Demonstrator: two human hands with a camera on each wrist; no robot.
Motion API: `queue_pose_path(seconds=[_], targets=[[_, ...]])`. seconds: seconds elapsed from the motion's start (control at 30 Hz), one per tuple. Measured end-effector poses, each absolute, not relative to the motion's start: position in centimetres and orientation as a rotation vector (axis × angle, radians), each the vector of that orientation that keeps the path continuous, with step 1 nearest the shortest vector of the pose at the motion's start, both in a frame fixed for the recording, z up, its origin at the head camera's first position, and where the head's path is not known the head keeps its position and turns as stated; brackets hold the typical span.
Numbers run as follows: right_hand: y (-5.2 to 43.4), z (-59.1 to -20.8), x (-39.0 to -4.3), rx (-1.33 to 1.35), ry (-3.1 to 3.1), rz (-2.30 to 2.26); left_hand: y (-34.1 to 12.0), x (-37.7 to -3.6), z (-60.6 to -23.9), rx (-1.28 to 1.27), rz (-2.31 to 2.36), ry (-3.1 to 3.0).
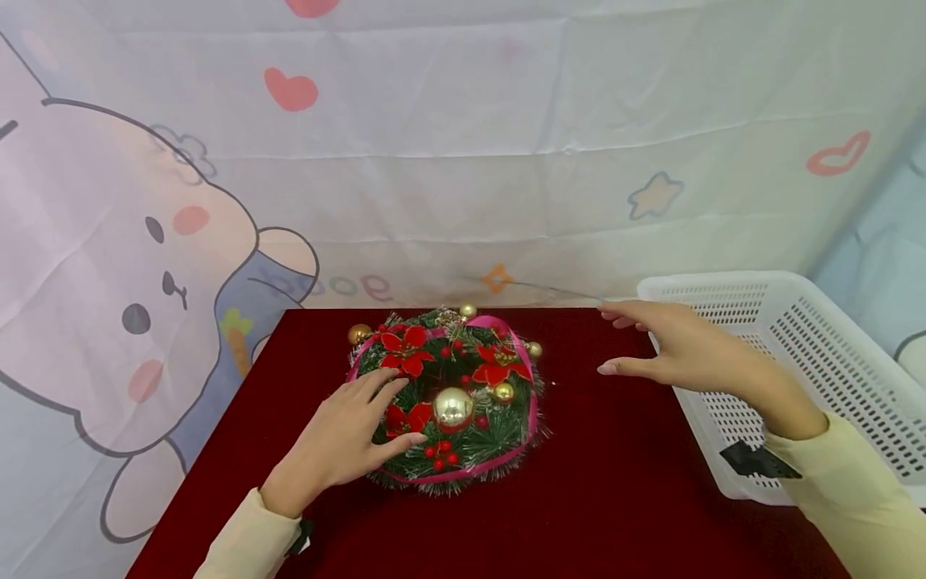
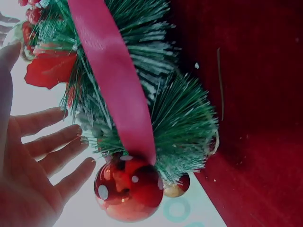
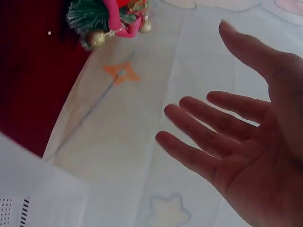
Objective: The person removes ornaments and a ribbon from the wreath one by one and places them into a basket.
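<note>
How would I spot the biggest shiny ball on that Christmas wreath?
Find the dark red table, then the green wreath at its middle. The big gold ball sits on the near half, just beside the left hand; the other gold balls are much smaller.

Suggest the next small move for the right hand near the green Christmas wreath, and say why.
Probably bring the open right hand to the far side of the green Christmas wreath: the left hand already rests on its near-left edge, while the right hovers apart, holding nothing.
</note>
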State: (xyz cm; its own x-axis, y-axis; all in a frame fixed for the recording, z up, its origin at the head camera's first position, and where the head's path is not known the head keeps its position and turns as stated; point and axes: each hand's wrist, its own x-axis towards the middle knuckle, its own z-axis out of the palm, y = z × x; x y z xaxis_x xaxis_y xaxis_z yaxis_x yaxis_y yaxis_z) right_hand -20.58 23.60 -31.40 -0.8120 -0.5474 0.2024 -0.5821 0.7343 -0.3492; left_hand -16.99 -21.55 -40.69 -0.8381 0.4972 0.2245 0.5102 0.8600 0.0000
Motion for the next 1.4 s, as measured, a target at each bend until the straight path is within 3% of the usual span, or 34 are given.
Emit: queue_pose_path(seconds=[0.43,1.4], targets=[[19.9,-32.9,-20.8,1.063,-2.826,0.704,-21.3,-17.0,-41.6,-0.902,-0.083,-2.802],[13.1,-33.4,-20.1,1.356,-2.797,0.713,-21.0,-15.5,-42.6,-0.83,-0.017,-2.938]])
